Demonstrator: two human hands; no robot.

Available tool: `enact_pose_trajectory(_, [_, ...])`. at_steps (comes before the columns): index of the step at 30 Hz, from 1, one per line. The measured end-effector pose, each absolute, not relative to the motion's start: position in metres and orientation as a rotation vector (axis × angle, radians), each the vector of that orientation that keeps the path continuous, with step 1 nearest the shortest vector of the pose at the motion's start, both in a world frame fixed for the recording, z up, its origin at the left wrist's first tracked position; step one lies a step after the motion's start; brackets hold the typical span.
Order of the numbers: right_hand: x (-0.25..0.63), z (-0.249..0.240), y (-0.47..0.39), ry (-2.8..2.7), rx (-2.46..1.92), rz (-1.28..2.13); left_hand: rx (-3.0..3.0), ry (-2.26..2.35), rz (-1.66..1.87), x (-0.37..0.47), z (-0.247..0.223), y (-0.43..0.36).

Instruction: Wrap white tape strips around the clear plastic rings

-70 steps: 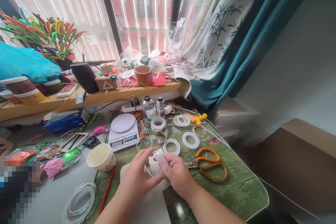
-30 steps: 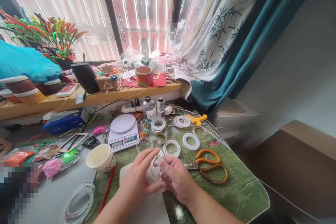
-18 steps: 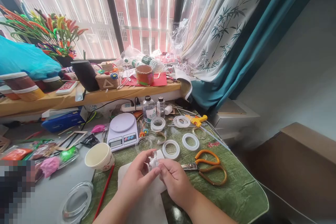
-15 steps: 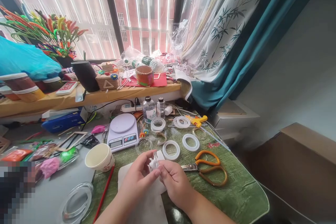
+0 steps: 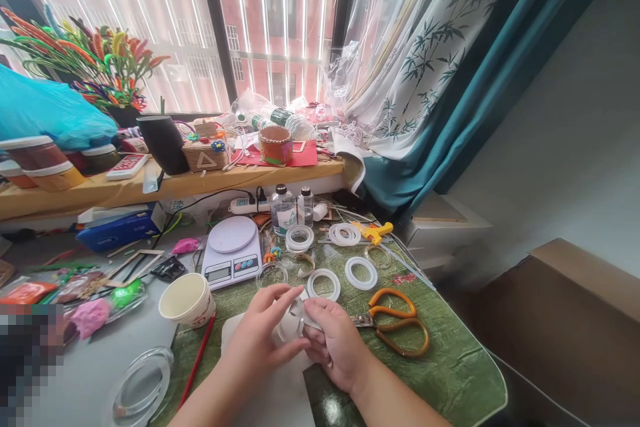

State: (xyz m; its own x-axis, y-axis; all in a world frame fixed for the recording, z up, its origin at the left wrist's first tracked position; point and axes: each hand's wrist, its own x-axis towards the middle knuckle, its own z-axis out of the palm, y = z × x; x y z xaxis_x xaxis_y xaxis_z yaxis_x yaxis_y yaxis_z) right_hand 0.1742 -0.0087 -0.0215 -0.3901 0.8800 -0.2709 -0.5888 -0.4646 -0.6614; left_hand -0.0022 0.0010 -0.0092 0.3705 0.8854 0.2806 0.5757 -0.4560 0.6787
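Over a white sheet (image 5: 275,393), a clear ring (image 5: 290,327), like a bangle, is held between my two hands. My right hand (image 5: 337,340) pinches its right side between thumb and curled fingers; a pale strip or piece shows at its thumb, too blurred to make out. My left hand (image 5: 257,333) curves around the other side, index finger at the top edge and thumb stretched below. Just right of my right hand lie scissors (image 5: 400,323) with orange handles. White ring moulds (image 5: 324,285) lie beyond the hands on the green mat.
A kitchen scale (image 5: 233,253), paper cups (image 5: 186,300) and a red stick (image 5: 197,363) are on the left. Clear bottles (image 5: 283,210) stand at the back near a yellow glue gun (image 5: 373,232). Large clear rings (image 5: 143,387) lie front left. A crowded windowsill (image 5: 240,177) runs behind.
My hands have turned the clear ring so more of its round shape shows. The left thumb has moved away from the right hand, and the left fingers have spread.
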Motion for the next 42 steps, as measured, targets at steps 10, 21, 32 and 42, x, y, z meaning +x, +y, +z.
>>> enact_pose_trajectory(10, [0.178,-0.016,-0.016,-1.407,-0.988,1.183,1.767,1.440,0.976,-0.005,-0.006,0.006])
enact_pose_trajectory(21, [0.168,-0.016,-0.008,-0.824,-0.887,1.739,1.859,1.295,0.990,0.002,-0.007,-0.007])
enact_pose_trajectory(32, [0.170,-0.025,-0.014,-1.145,-0.919,1.569,1.813,1.346,0.961,0.001,-0.007,-0.002])
enact_pose_trajectory(42, [0.171,-0.019,-0.005,-0.799,-0.863,1.882,1.835,1.322,0.969,0.002,-0.008,-0.008])
